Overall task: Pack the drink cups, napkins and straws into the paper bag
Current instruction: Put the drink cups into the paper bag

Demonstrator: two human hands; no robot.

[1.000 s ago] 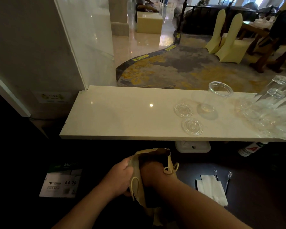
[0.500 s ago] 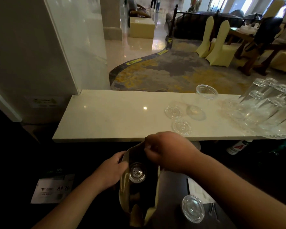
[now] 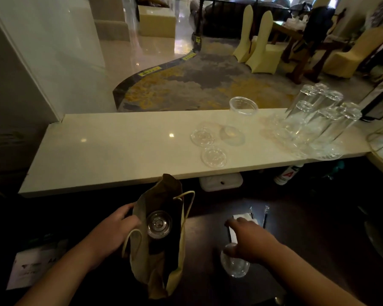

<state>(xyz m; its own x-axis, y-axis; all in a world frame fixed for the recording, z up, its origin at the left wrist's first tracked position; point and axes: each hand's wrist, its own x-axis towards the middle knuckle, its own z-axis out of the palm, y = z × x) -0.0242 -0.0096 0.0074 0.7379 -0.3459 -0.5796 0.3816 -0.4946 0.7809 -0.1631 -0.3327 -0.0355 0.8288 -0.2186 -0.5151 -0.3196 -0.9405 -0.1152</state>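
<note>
A brown paper bag (image 3: 161,257) stands open on the dark lower counter, with one lidded clear cup (image 3: 159,224) inside it. My left hand (image 3: 114,230) grips the bag's left rim. My right hand (image 3: 248,239) reaches over a second clear cup (image 3: 234,265) to the bag's right, fingers spread above its top; whether they touch it is unclear. White napkins (image 3: 244,219) lie just beyond that hand, and wrapped straws (image 3: 265,214) lie to their right.
A cream marble ledge (image 3: 119,146) runs across behind the bag, carrying two clear lids (image 3: 213,156), an open plastic cup (image 3: 237,122) and several upturned glasses (image 3: 314,124). A white paper box (image 3: 35,263) sits low left; a bottle (image 3: 286,174) lies under the ledge.
My right hand left the bag's mouth and moved right and down over the second cup. The left hand kept hold of the bag, with the first cup inside it.
</note>
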